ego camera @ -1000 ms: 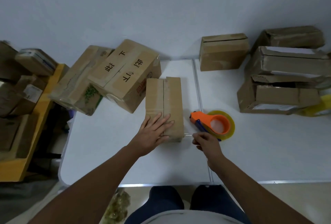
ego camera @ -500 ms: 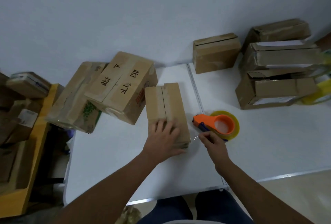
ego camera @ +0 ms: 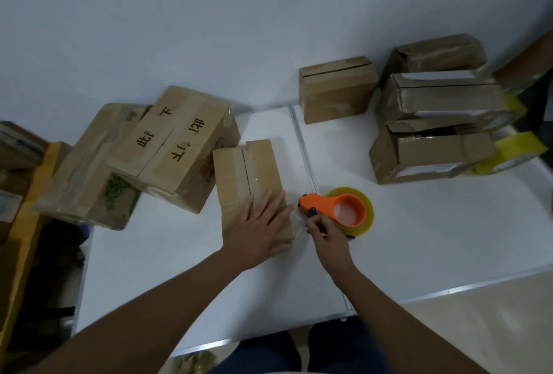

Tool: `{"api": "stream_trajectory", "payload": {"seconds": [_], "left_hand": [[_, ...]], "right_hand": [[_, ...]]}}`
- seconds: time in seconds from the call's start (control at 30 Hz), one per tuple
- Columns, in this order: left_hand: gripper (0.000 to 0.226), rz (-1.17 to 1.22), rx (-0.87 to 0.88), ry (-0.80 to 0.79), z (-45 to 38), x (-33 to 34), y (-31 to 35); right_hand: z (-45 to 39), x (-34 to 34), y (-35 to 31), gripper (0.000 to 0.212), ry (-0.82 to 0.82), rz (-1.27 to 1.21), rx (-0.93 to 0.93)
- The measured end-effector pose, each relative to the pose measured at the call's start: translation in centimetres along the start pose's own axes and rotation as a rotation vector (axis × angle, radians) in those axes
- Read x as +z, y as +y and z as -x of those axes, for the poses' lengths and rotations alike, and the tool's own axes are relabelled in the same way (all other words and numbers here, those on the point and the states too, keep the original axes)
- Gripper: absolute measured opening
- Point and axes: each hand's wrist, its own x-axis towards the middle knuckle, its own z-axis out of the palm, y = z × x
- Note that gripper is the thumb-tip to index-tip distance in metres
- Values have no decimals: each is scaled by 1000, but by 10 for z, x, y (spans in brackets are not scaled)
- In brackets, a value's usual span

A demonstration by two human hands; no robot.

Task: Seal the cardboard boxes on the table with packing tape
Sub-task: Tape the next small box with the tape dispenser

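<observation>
While left hand [ego camera: 259,230] presses box [ego camera: 251,185] — right hand [ego camera: 324,234] pinches tape [ego camera: 300,225] beside it

White table [ego camera: 185,278], made of two tops joined at a seam. On the left top: small closed cardboard box [ego camera: 248,176] at the middle, large printed box [ego camera: 176,146] just beside it. Orange tape dispenser [ego camera: 338,212] lying flat to the right of the seam. Behind it, one taped box [ego camera: 336,89]. At far right, stacked boxes [ego camera: 431,140].

orange tape dispenser [ego camera: 332,209], brown cardboard box [ego camera: 251,176], white table [ego camera: 419,239]
</observation>
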Motion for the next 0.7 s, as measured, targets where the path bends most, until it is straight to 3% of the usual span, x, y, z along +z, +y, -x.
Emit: {"api": "stream_trajectory", "payload": {"seconds": [0.1, 0.37, 0.43, 0.53, 0.7], "left_hand": [[90, -35, 109, 7, 9, 2, -15], [106, -135, 99, -36, 8, 6, -12], [105, -146, 104, -33, 7, 8, -12], [98, -150, 101, -20, 7, 9, -11], [90, -146, 92, -30, 7, 5, -10]], "right_hand": [[-10, 10, 5, 16, -41, 42, -43], [-24, 39, 13, 22, -35, 122, -216], [-24, 43, 15, 26, -34, 92, -187], [-27, 46, 21, 12, -78, 72, -109], [-46, 50, 20, 26, -147, 42, 96]]}}
